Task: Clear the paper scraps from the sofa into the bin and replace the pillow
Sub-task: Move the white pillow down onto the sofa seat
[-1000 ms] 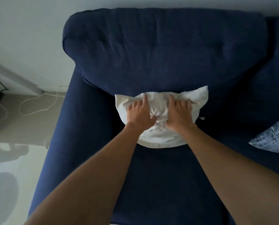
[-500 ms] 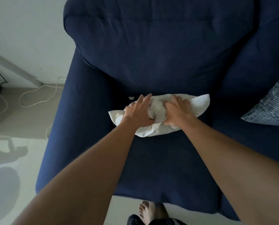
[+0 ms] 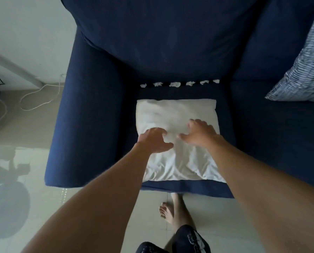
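Observation:
A white pillow (image 3: pixel 174 112) lies flat on the seat of the dark blue sofa (image 3: pixel 262 134), reaching to the seat's front edge. My left hand (image 3: pixel 155 140) and my right hand (image 3: pixel 201 134) rest on its near half, fingers spread and slightly curled, nothing held in them. Several crumpled white paper scraps (image 3: pixel 174 84) sit in a row along the crease where the seat meets the backrest, just behind the pillow. No bin is in view.
A blue-and-white striped cushion (image 3: pixel 302 70) leans at the right end of the sofa. The left armrest (image 3: pixel 90 125) borders the seat. White cables (image 3: pixel 35 99) trail on the floor at left. My bare foot (image 3: pixel 168 212) stands before the sofa.
The pillow, bunched in both hands against the backrest, has been pulled forward and laid flat on the seat. This uncovered the row of scraps. My grip has loosened.

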Demonstrator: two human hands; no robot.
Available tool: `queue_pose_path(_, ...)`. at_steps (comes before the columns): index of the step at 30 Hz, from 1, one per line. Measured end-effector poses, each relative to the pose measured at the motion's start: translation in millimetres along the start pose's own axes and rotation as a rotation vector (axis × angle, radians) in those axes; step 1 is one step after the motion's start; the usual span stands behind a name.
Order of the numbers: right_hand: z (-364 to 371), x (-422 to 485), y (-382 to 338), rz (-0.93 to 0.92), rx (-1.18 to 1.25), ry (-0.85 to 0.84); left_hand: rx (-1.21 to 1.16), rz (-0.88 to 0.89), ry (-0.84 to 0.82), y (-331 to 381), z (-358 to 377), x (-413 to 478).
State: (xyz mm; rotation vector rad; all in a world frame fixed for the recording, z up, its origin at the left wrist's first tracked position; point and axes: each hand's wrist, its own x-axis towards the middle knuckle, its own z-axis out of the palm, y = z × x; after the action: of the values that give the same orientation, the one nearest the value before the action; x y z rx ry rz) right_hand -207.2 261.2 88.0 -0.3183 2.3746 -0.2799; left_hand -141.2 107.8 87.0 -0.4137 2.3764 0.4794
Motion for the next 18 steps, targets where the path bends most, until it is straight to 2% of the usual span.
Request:
queue_pose_path(2,17,18,11,-0.014,0.043,0.136,-0.068,-0.041,0.161,-3,9,12)
queue_pose_path(5,36,42,25,0.089,0.108,0.199,-0.198,-0.161,0.322,-9,23,34)
queue_pose_path(7,48,51,35,0.184,0.172,0.246,-0.284,-0.282,0.312,-14,32,49)
queue_pose_path(10,67,55,49,0.329,0.308,0.232,-0.475,-0.437,0.204,-21,49,61)
queue_pose_path(13,82,47,53,0.353,0.452,0.204,-0.625,-0.413,0.171,-18,63,54)
queue_pose_path(18,81,16,39,0.289,0.486,0.371,-0.647,-0.338,0.243,-6,59,28)
